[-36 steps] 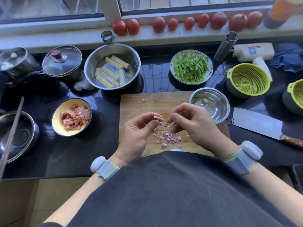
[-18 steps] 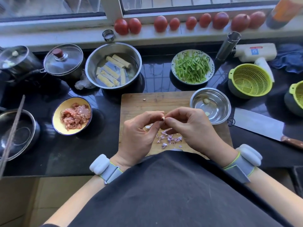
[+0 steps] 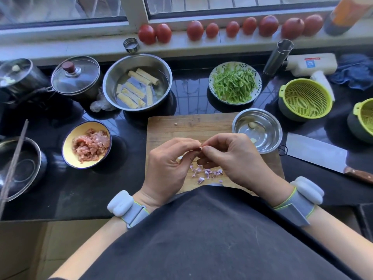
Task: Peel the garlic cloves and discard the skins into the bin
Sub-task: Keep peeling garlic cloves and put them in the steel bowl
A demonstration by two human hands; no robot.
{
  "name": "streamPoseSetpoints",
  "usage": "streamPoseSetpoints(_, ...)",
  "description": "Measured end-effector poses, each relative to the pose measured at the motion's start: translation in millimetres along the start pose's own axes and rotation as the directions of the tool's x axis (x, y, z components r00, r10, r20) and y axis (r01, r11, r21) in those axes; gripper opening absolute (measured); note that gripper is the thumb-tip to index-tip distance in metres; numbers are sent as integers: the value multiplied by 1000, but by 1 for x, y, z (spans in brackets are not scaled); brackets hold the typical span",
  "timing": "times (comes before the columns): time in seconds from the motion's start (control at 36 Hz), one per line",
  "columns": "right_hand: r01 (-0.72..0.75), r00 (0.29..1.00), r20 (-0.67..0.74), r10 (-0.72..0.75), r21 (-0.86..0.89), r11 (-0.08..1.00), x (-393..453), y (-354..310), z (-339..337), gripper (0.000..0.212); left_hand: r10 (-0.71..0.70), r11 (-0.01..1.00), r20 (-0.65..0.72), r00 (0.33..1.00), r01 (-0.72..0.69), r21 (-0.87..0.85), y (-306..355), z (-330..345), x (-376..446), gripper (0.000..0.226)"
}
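We note both hands meeting above the cutting board [image 3: 181, 126]. The left hand [image 3: 169, 166] and right hand [image 3: 232, 160] have fingers curled, fingertips pinching one small garlic clove [image 3: 200, 148] between them; its long axis cannot be told, too little shows. Loose purple skins [image 3: 205, 172] lie on the board directly below, toward our body. The steel bowl [image 3: 268, 126] holding peeled cloves sits just beyond the right hand, the nearer one. No bin is visible.
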State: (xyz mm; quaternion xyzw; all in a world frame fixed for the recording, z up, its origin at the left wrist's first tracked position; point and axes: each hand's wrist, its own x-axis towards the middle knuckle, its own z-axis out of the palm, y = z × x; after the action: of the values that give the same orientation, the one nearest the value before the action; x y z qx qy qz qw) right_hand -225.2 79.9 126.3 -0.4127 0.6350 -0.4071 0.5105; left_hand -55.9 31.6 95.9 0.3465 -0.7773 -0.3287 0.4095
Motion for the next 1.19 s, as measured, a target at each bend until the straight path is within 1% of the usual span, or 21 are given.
streamPoseSetpoints(0.08,-15,1000,13,15,-34,999,1,1,-1,12,12,1000,19,1000,-12,16,-3,1,-2,10)
streamPoseSetpoints(0.22,-20,1000,21,22,-88,996,1,6,-2,14,-24,1000,50,998,24,3,-4,5,-6,12)
streamPoseSetpoints(0.28,-33,999,12,34,-84,996,1,8,-1,15,-23,1000,61,998,24,-14,-3,7,-7,13)
streamPoseSetpoints(0.33,-47,999,15,48,-39,998,0,9,-1,14,-39,999,61,997,41,-32,-1,10,-8,13)
streamPoseSetpoints(0.36,-55,998,19,55,0,999,-1,8,-2,13,-79,995,50,996,82,-49,1,11,-8,13)
streamPoseSetpoints(0.42,-76,997,24,74,88,993,-1,6,-3,11,-250,957,27,968,251,-146,5,13,-8,15)
streamPoseSetpoints(0.47,-77,997,21,75,134,988,-1,3,-2,10,-446,840,56,893,439,-319,8,13,-6,18)
streamPoseSetpoints(0.5,-60,998,8,59,120,991,0,3,-2,10,-510,772,83,856,499,-393,9,13,-5,20)
streamPoseSetpoints(0.56,-4,1000,-29,5,20,1000,0,4,0,11,-570,682,133,811,558,-473,9,13,-4,21)
streamPoseSetpoints(0.61,40,997,-57,-43,-60,997,1,4,-1,12,-589,638,175,789,586,-500,10,12,-4,20)
streamPoseSetpoints(0.67,54,997,-58,-59,-75,996,2,4,-2,11,-600,613,194,776,602,-511,9,12,-4,20)
streamPoseSetpoints(0.75,53,997,-43,-57,-92,994,1,5,-1,10,-608,613,190,771,608,-505,8,10,-5,20)
streamPoseSetpoints(0.86,58,996,-57,-64,-101,993,2,6,0,10,-592,626,195,782,598,-500,9,10,-5,19)
streamPoseSetpoints(0.92,81,993,-71,-93,-150,985,2,8,-1,11,-576,647,197,794,589,-484,9,10,-5,19)
streamPoseSetpoints(0.94,109,989,-75,-127,-203,973,3,9,-2,10,-567,664,194,801,584,-467,9,10,-5,19)
streamPoseSetpoints(1.0,187,973,-65,-219,-326,927,3,13,-2,7,-552,699,194,811,576,-424,8,9,-4,18)
streamPoseSetpoints(1.06,253,953,-47,-299,-416,873,3,16,-4,8,-557,703,209,804,590,-397,8,8,-4,17)
streamPoseSetpoints(1.14,358,906,9,-423,-549,755,3,19,-3,9,-591,677,239,771,634,-374,6,9,-4,15)
streamPoseSetpoints(1.19,394,875,32,-482,-626,673,3,21,-2,11,-628,631,262,732,677,-378,4,10,-4,14)
